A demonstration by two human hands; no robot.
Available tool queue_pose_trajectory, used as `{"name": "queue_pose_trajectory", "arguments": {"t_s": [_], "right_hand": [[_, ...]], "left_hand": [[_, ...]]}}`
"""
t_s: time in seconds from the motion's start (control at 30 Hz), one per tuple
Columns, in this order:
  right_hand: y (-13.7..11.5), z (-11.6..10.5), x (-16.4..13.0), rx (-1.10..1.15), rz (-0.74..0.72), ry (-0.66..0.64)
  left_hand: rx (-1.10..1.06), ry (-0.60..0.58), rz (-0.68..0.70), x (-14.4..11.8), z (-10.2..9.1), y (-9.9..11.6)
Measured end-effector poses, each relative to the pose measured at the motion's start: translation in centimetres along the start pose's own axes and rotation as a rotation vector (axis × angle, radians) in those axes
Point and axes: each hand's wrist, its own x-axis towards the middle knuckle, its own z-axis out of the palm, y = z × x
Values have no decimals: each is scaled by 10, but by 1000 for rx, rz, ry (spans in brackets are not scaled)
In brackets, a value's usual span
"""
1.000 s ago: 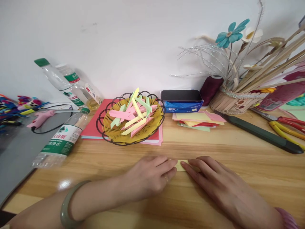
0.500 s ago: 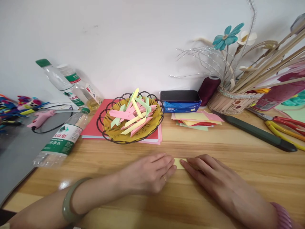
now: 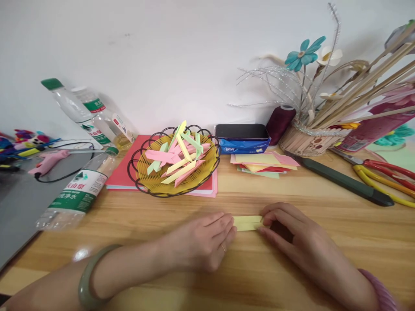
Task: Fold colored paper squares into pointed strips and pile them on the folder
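Note:
A folded yellow paper strip (image 3: 247,222) lies flat on the wooden table (image 3: 292,194) between my two hands. My left hand (image 3: 202,246) rests palm down with its fingertips on the strip's left end; a ring is on one finger and a green bangle on the wrist. The fingers of my right hand (image 3: 292,235) curl over the strip's right end and press it to the table. Behind them a black wire basket (image 3: 173,162) with a yellow liner holds several folded pink, green and yellow strips.
A stack of coloured paper squares (image 3: 264,163) lies in front of a blue tissue pack (image 3: 242,144) with a phone on top. Water bottles (image 3: 79,190) lie at the left, a pink glue gun (image 3: 48,160) beyond. A dark knife (image 3: 343,185), pliers (image 3: 385,175) and a flower basket (image 3: 308,138) are at the right.
My right hand has pulled back to the right and its fingers have curled, so more of the yellow strip shows between the hands. The left hand has barely moved.

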Motion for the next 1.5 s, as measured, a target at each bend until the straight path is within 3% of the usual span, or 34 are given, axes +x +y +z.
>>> {"name": "queue_pose_trajectory", "arguments": {"t_s": [0.17,0.33,0.5,0.67,1.27,1.5], "right_hand": [[0,2,4,23,38,-42],[2,-3,9,25,43,-112],[4,-7,17,15,30,-187],[4,-9,19,18,1,-223],[2,-10,17,32,42,-249],[-3,-11,16,61,66,-247]], "left_hand": [[-79,3,-30,3,-4,3],[-288,-56,-281,5,0,2],[-136,9,-59,0,-1,-1],[-47,-36,8,-1,-6,4],[-2,-41,-114,-1,-6,23],[-9,-33,-74,-1,-7,21]]}}
